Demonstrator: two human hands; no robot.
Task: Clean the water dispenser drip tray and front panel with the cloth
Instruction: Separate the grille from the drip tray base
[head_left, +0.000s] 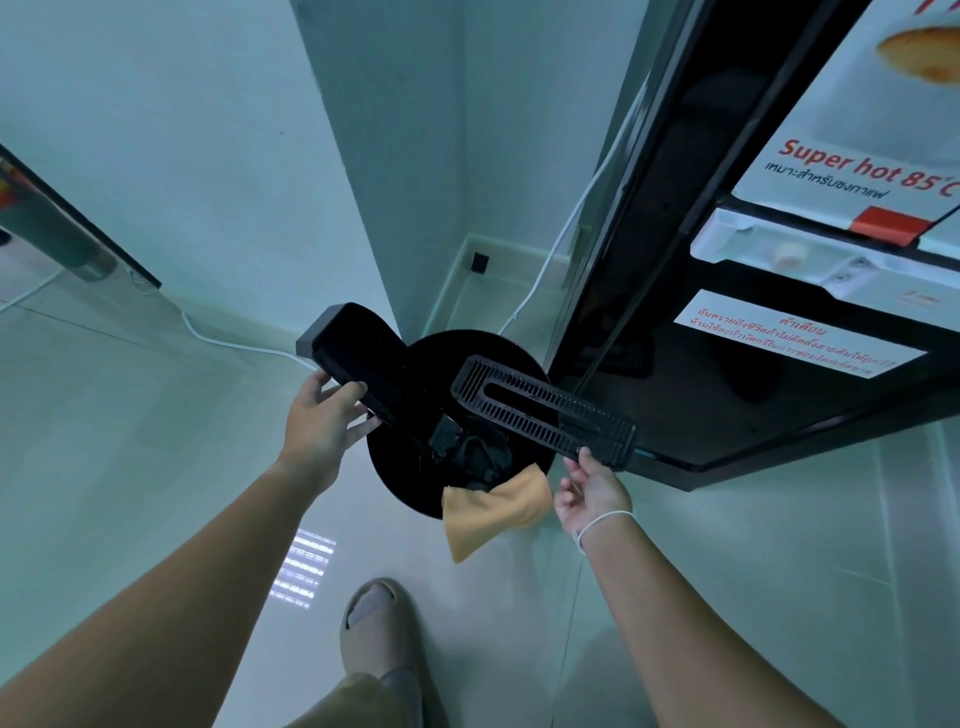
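Gripping the long black plastic drip tray basin (363, 374) in the left hand (324, 415), fingers wrapped around its near edge, tilting it over the round black bin (395, 467) on the pale tiled floor (156, 467). Pinching the black slotted plastic grille (540, 405) by its near end in the right hand (592, 491), at three o'clock from the basin. Draping over the bin's rim at five o'clock, the orange cloth (493, 506); standing at one o'clock, the black water dispenser (727, 312).

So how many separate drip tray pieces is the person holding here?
2. The tray basin is in the left hand, tilted over the black bin; the slotted grate is in the right hand.
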